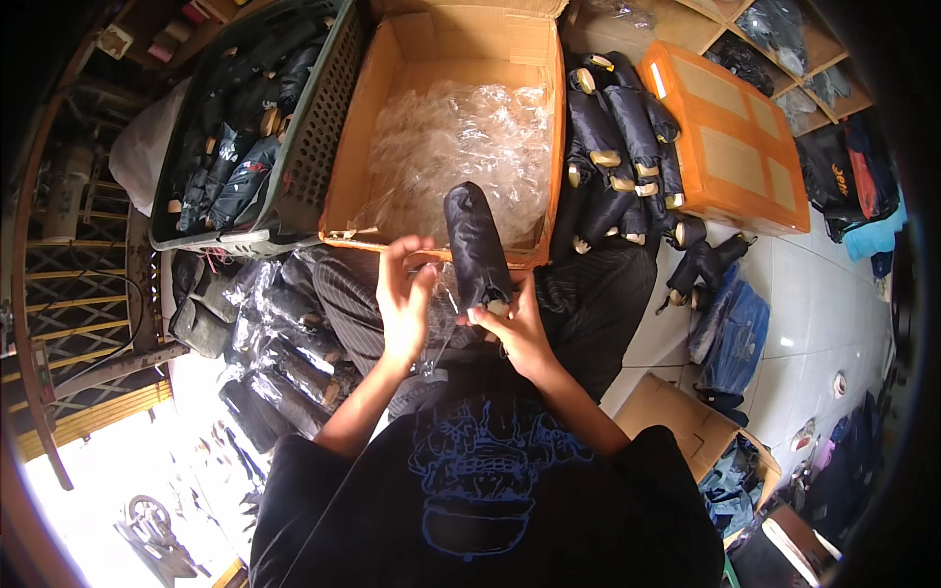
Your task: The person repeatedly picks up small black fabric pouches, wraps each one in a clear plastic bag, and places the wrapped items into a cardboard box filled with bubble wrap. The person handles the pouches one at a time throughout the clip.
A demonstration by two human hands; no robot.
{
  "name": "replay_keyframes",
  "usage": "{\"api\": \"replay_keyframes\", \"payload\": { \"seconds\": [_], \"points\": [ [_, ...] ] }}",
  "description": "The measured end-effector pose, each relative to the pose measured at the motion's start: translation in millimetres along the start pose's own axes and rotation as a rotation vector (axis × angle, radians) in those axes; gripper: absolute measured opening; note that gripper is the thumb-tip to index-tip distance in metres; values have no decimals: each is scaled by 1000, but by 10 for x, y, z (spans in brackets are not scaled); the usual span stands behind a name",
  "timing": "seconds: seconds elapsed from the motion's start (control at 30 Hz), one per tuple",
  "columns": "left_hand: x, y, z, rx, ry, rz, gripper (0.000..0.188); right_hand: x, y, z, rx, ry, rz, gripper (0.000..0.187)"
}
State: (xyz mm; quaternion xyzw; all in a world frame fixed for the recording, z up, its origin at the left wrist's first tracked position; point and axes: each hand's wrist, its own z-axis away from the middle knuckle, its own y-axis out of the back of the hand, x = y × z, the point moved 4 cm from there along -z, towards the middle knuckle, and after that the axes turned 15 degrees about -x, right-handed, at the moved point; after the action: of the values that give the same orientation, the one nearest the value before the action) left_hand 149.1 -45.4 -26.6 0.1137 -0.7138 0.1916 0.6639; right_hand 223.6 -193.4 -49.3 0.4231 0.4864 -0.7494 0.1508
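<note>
Black umbrella (474,235) is risking tipping, I'm guessing, since the right hand (520,328) is clasping only its near end; the left hand (402,309) is hanging half-open, its hold unclear

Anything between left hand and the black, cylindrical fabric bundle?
Only clear, thin plastic film shows between the left hand and the black, cylindrical fabric bundle; nothing solid visible. The right hand holds its lower end.
</note>
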Motion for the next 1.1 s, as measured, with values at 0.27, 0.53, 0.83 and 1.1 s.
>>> {"api": "replay_keyframes", "payload": {
  "seconds": [0.27, 0.53, 0.83, 1.1],
  "points": [
    [-51, -170, -342, 49, 268, 589, 44, 70, -105, 32, -270, 153, 105, 75],
    [125, -464, -122, 5, 206, 433, 43, 43, -8, 69, -102, 336, 347, 56],
    [268, -236, -271, -93, 163, 571, 61, -262, -157, 145, -279, 388, 772, 60],
    [213, -380, -224, -310, 174, 306, 80, -336, -94, -138, -280, 32, 152, 81]
  ]
}}
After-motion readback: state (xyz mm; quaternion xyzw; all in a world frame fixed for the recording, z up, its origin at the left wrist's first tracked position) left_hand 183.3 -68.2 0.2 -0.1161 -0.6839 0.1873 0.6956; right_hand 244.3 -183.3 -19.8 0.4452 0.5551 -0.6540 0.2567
